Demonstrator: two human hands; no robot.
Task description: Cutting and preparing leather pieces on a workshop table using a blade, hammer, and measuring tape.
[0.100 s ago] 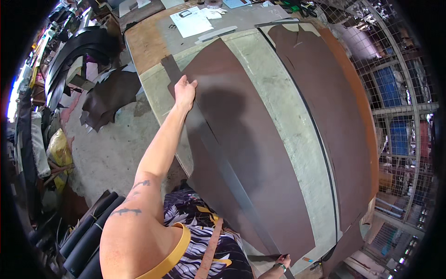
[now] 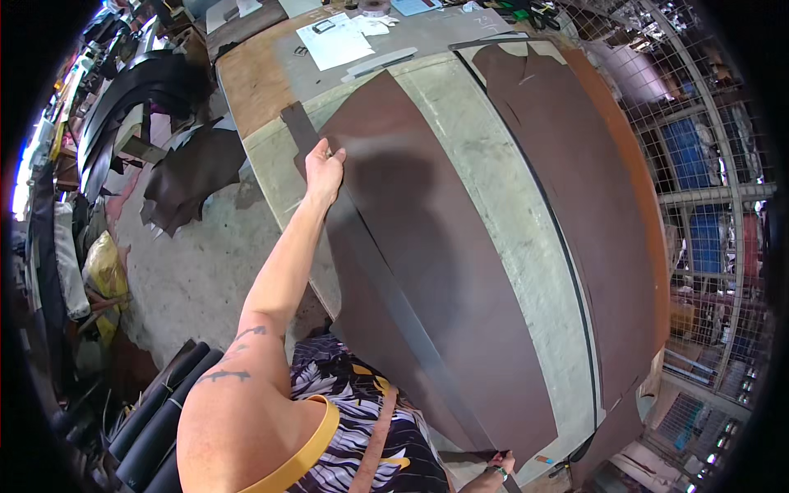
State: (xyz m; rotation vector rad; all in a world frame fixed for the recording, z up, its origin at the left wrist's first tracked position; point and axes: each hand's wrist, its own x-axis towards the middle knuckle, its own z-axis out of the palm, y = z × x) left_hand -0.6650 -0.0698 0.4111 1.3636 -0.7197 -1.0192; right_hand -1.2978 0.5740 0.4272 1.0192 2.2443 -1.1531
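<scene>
A long dark metal straightedge point(image 2: 421, 338) lies slantwise across a large piece of dark brown leather point(image 2: 485, 329) on the worktable. Toward its far end, my left hand point(image 2: 325, 171) is closed on the strip, thumb on top and fingers curled at the edge. My right hand point(image 2: 503, 463) grips the near end at the table's front edge; most of its fingers are hidden. A short dark slit or line shows in the leather beside the straightedge. To the right lies a second brown leather piece point(image 2: 588, 222), past a pale bare strip of tabletop point(image 2: 501, 222).
Paper sheets point(image 2: 333, 43) and small items sit at the table's far end. Wire mesh shelving point(image 2: 699, 197) stands close on the right. On the left floor are leather scraps point(image 2: 193, 177) and black rolls point(image 2: 160, 403).
My left hand has shifted slightly nearer along with the far end of the straightedge. The right hand stays at the near end.
</scene>
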